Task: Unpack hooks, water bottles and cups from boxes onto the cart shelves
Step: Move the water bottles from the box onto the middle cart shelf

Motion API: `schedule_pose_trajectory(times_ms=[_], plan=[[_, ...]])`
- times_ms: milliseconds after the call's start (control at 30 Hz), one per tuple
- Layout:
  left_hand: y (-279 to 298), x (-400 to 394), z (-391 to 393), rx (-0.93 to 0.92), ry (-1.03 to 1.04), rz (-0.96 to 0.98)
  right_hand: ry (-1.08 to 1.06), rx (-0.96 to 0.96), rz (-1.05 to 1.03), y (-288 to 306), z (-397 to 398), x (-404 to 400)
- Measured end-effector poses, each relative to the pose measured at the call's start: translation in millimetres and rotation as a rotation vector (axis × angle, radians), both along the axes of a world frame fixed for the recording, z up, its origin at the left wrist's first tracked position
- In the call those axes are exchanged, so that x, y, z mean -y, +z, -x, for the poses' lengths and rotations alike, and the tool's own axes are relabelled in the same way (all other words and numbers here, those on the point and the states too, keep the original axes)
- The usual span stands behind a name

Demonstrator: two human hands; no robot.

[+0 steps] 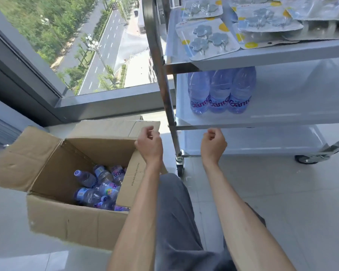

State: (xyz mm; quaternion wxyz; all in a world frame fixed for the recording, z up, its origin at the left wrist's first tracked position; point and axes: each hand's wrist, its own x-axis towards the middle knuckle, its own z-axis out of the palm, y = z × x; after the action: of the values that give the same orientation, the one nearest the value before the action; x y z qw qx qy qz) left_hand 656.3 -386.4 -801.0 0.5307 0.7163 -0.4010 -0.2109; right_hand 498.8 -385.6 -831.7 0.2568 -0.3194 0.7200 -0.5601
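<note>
An open cardboard box [53, 169] on the floor at the left holds several clear water bottles [100, 188] with purple labels, lying on their sides. Three such bottles [218, 92] stand in a row at the left of the cart's middle shelf [282, 118]. Several packs of blue flower-shaped hooks [205, 39] lie on the top shelf [262, 55]. My left hand [149, 145] hovers over the box's right flap with fingers loosely curled, holding nothing. My right hand [213, 143] hangs in front of the middle shelf's edge, loosely curled and empty.
The steel cart's upright post [164, 85] and castor [179, 167] stand between the box and the shelves. The bottom shelf [262, 141] is bare. A floor-length window [67, 45] is behind the box. My grey-trousered knee [174, 212] is between my arms.
</note>
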Motion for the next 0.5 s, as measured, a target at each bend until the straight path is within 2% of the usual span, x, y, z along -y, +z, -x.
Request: schedule_pose_trajectory(times_ms=[100, 267, 333, 400, 500], plan=[[-19, -14, -60, -0.012, 0.16, -0.126, 0.204, 0.045, -0.061, -12, -36, -17], [-71, -38, -131, -0.161, 0.425, -0.349, 0.826, 0.303, -0.173, -16, -143, -22], [-90, -49, -144, -0.258, 0.468, -0.472, 0.962, 0.42, -0.303, -22, -194, -26], [-108, -60, -157, -0.392, 0.523, -0.579, 0.983, 0.396, -0.445, -42, -227, -33], [-132, -74, -176, -0.661, 0.547, -0.673, 0.977, 0.164, -0.638, -70, -239, -36]])
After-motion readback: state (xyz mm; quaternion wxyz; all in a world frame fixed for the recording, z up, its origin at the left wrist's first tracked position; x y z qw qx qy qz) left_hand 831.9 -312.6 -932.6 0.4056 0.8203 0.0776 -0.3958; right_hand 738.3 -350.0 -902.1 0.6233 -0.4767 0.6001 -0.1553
